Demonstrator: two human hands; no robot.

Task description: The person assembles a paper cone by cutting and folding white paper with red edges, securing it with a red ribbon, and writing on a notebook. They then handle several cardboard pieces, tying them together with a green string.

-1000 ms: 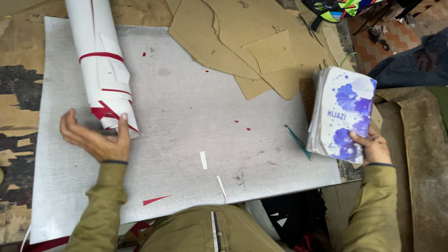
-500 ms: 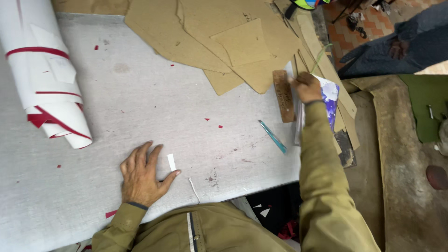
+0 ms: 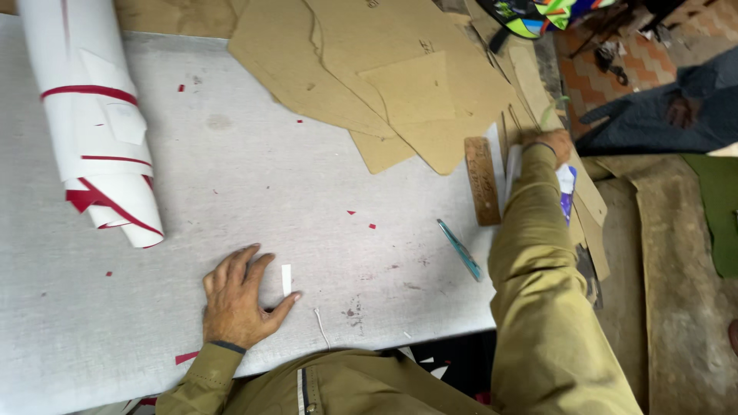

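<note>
We see the white and purple printed sheet at the counter's right edge, under our right hand, whose grip we cannot tell. Our left hand lies flat and spread on the grey counter, a small white strip just beside its fingers. Nearby lie a wooden ruler, a teal pen, cardboard patterns and a white roll with red stripes.

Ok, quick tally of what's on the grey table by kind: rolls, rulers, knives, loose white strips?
White sheet roll with red stripes: 1
Brown wooden ruler: 1
Teal-handled cutting tool: 1
Small white strip beside the left hand: 1
Total: 4
The overlapping tan cardboard patterns are too stacked to count; the right hand reaches past the ruler.
</note>
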